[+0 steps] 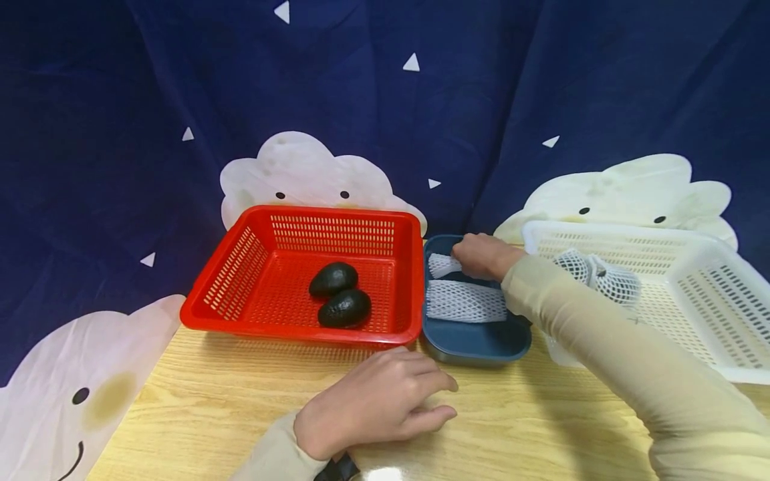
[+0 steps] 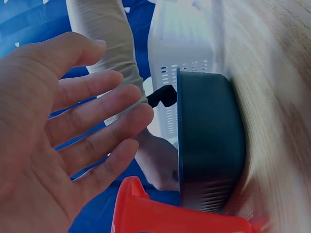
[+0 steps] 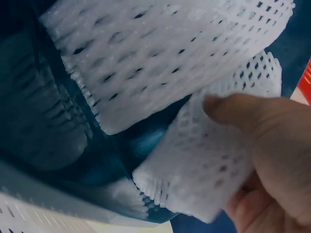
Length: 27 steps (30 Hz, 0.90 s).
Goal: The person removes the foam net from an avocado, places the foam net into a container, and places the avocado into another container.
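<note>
My right hand (image 1: 481,256) reaches into the far end of a dark blue oblong container (image 1: 475,344). Between thumb and fingers it pinches a white foam net sleeve (image 3: 194,160), seen close up in the right wrist view. A second foam net sleeve (image 1: 466,300) lies flat beside it in the same container. Over the table in front of the red basket, my left hand (image 1: 385,401) holds nothing, its fingers loosely extended. In the left wrist view its palm and relaxed fingers (image 2: 92,141) show next to the container's side.
A red basket (image 1: 240,325) on the left holds two dark avocados (image 1: 345,308). To the right, a white basket (image 1: 700,347) contains fruit in foam nets (image 1: 613,280), partly behind my right sleeve. A dark blue curtain (image 1: 385,100) hangs behind the wooden table (image 1: 198,407).
</note>
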Available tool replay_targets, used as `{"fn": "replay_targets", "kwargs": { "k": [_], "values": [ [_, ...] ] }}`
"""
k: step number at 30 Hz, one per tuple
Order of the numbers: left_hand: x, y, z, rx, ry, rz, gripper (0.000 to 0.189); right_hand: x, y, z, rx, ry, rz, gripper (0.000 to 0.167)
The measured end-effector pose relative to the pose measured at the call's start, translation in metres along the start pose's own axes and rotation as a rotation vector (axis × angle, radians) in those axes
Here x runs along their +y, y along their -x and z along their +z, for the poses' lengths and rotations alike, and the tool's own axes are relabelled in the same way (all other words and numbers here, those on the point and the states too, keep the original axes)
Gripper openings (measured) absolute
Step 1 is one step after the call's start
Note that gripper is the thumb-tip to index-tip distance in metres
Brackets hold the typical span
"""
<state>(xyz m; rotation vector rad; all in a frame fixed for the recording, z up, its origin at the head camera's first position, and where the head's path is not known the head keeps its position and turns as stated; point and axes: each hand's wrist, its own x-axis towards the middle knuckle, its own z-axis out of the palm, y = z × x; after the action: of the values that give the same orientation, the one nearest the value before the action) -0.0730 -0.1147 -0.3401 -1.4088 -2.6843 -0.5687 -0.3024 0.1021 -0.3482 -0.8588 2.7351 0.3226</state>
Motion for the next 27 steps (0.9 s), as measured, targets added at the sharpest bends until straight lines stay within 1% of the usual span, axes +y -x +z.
{"fn": "replay_targets", "kwargs": {
  "k": [2, 5, 9, 14, 19, 21, 27],
  "values": [
    [0.001, 0.0, 0.0, 0.002, -0.008, 0.004, 0.03, 0.001, 0.002, 0.001, -0.031, 0.0, -0.008, 0.01],
    [0.001, 0.0, -0.002, -0.004, -0.003, 0.003, 0.03, 0.001, 0.005, -0.001, -0.069, -0.015, -0.007, 0.018],
    [0.002, -0.001, -0.003, -0.01, 0.003, 0.004, 0.03, -0.001, 0.008, -0.006, -0.094, -0.036, 0.011, 0.025],
    [0.003, 0.0, -0.004, -0.003, -0.01, 0.01, 0.029, -0.006, 0.013, -0.01, -0.09, -0.057, 0.002, 0.032],
    [0.003, 0.001, -0.004, -0.001, -0.008, 0.011, 0.03, -0.01, 0.017, -0.015, -0.088, -0.092, -0.002, 0.047],
    [0.003, 0.001, -0.004, 0.0, -0.008, 0.011, 0.03, -0.011, 0.018, -0.016, -0.092, -0.105, 0.001, 0.051],
    [0.005, 0.002, -0.005, 0.012, -0.016, 0.017, 0.03, -0.014, 0.022, -0.015, -0.115, -0.126, -0.001, 0.048]
  ]
}}
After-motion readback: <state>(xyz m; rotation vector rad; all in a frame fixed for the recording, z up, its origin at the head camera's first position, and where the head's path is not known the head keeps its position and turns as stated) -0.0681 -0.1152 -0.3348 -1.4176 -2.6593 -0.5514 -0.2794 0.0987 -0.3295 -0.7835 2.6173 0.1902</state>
